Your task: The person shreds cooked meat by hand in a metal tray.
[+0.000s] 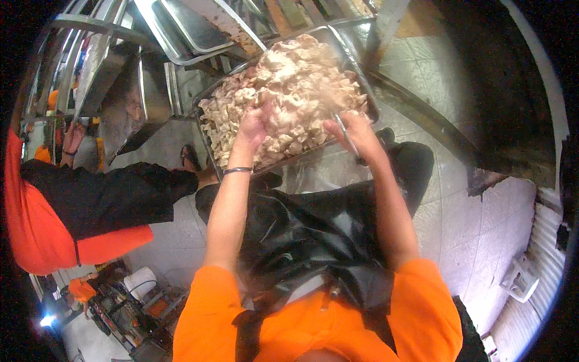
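A metal tray (216, 158) heaped with pale, crumpled pieces, which look like raw meat or skin (294, 86), lies before me. My left hand (255, 124), with a dark band on its wrist, is at the pile's near middle, its fingers closed against the pieces; whether it grips one is hard to tell. My right hand (359, 133) is shut on a knife (346, 134) at the tray's near right edge. The knife's upper part is blurred over the pieces.
A co-worker (108, 199) in red and black stands close at my left. Metal trays (190, 27) and a metal rack (86, 25) stand at the upper left. A curved metal bar (420, 108) runs along the right. A white bucket (140, 283) and another person (82, 289) are at the lower left.
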`<state>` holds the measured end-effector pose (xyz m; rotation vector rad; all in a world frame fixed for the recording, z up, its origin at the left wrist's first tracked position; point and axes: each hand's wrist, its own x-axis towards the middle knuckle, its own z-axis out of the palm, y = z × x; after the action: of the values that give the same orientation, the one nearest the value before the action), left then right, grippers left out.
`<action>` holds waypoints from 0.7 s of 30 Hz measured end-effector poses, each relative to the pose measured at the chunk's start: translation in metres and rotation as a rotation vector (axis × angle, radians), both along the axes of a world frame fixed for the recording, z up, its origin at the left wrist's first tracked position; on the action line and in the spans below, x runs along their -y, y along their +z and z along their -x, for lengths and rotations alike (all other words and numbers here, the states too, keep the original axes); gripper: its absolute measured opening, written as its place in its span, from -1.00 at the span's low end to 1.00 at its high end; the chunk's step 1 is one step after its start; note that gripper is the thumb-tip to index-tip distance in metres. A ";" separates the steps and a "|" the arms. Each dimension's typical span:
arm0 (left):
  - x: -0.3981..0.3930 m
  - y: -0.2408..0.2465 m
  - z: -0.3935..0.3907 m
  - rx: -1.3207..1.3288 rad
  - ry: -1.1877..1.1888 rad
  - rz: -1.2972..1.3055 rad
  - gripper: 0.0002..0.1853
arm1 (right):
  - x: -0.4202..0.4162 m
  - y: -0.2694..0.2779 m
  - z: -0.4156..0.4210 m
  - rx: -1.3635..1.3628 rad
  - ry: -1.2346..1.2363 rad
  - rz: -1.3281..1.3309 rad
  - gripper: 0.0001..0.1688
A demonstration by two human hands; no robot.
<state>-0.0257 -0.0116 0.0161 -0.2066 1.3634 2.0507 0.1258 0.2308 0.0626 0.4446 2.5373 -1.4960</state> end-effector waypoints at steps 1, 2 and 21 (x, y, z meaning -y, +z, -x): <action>-0.003 0.001 -0.005 0.075 -0.070 -0.067 -0.63 | -0.002 -0.004 -0.002 -0.027 0.019 -0.043 -0.05; -0.006 0.002 -0.010 0.201 -0.205 -0.193 -0.54 | -0.002 -0.007 -0.003 -0.055 0.039 -0.086 -0.04; -0.030 0.051 -0.018 -0.182 -0.492 0.192 -0.76 | 0.032 -0.033 -0.003 -0.135 0.163 -0.083 -0.30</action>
<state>-0.0078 0.0187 0.0669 0.2218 1.5406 1.5592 0.1283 0.1985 0.0294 0.1463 2.6724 -1.4108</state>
